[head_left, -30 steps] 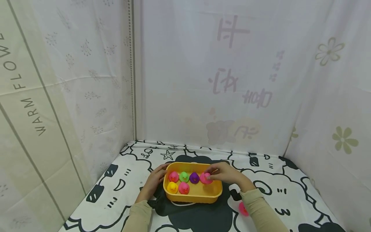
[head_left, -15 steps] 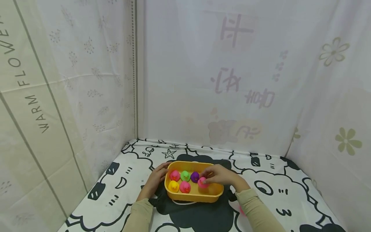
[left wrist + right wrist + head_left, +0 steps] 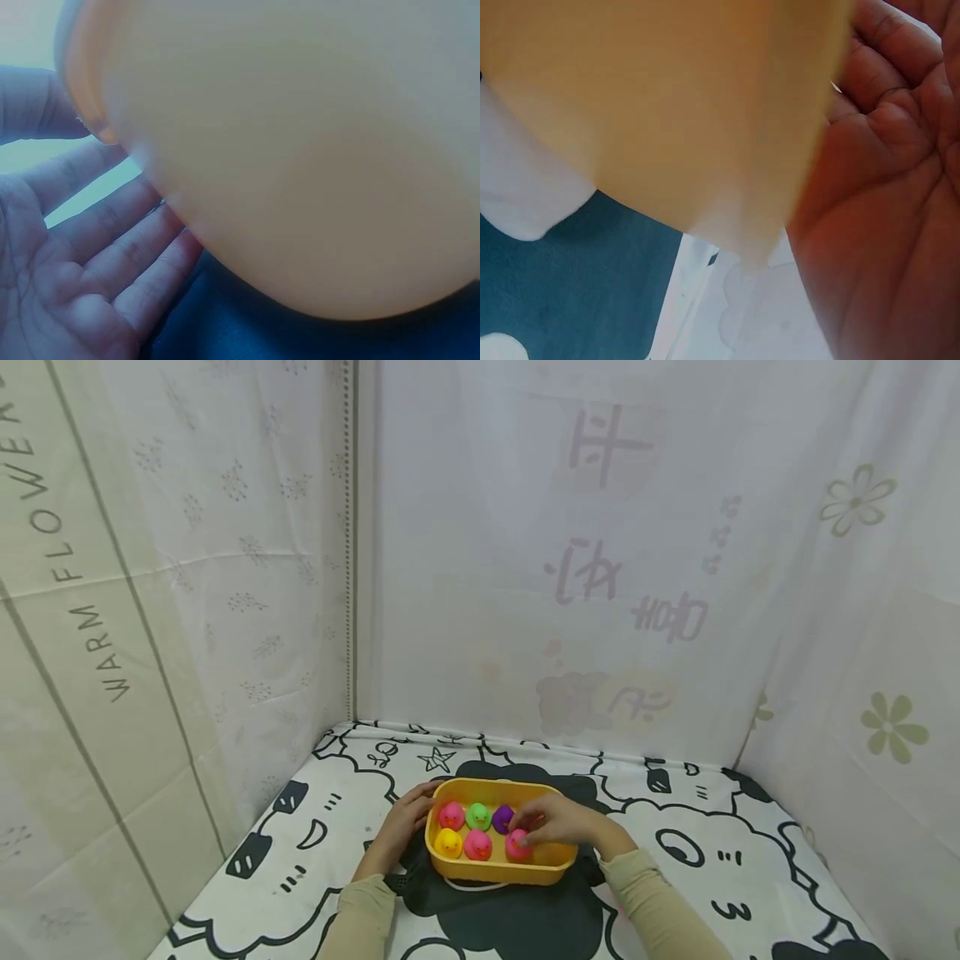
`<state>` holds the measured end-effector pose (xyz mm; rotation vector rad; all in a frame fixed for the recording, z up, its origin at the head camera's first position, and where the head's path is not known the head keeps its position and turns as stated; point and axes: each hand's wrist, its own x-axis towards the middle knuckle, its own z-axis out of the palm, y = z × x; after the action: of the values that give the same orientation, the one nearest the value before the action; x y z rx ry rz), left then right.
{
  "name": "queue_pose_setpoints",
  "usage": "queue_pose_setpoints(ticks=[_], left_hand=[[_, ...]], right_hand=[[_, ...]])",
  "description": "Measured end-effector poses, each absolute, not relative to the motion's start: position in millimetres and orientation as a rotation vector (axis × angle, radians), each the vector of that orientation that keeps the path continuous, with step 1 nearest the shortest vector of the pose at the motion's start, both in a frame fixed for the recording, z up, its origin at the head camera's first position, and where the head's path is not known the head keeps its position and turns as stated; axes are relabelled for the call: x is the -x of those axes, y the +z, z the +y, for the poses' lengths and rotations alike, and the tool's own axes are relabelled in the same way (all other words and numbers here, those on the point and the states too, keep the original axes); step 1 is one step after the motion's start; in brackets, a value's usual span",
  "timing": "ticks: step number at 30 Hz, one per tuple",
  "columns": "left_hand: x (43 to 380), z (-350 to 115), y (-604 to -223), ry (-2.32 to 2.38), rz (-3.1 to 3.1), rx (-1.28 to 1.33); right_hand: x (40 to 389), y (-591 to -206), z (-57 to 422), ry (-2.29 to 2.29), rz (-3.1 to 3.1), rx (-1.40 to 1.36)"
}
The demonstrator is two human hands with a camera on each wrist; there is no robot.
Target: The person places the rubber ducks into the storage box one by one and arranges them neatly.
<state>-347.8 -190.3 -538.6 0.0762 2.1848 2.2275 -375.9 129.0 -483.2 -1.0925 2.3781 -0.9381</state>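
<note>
A yellow tub [image 3: 502,873] holds several small rubber ducks. My left hand [image 3: 405,827] rests against its left end; in the left wrist view the straight fingers [image 3: 112,221] touch the outer wall, the thumb near the lip. My right hand [image 3: 558,818] reaches over the right side and pinches a pink rubber duck [image 3: 517,846] low in the front row. Left of it sit a pink duck [image 3: 477,845] and a yellow duck [image 3: 448,843]. Behind stand a pink duck [image 3: 452,816], a green duck [image 3: 478,816] and a partly covered purple duck [image 3: 502,819]. The right wrist view hides the fingertips behind the tub wall.
A black-and-white cartoon cloth [image 3: 697,843] covers the table. Pale printed curtains [image 3: 465,568] enclose the left, back and right sides. A sliver of pink shows beside my right sleeve [image 3: 660,902], mostly covered by it.
My right hand has moved the pink duck from beside the purple one, at the back row's right end, towards me into the front row. My left hand stays at the tub's left end.
</note>
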Motion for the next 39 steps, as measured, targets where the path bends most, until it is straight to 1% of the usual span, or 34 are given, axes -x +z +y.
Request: queue_pose_setpoints(ticks=[16, 27, 39], left_hand=[[348.5, -189.2, -534.9, 2.246, 2.168, -0.077], [346.5, -189.4, -539.4, 2.231, 2.181, -0.057], [347.3, -189.1, -539.2, 2.236, 2.182, -0.059]], right_hand=[[369.8, -494.7, 128.6, -0.981, 2.431, 1.125], [361.8, -495.6, 125.2, -0.962, 2.459, 1.142], [364.7, -497.5, 125.8, -0.97, 2.418, 1.142]])
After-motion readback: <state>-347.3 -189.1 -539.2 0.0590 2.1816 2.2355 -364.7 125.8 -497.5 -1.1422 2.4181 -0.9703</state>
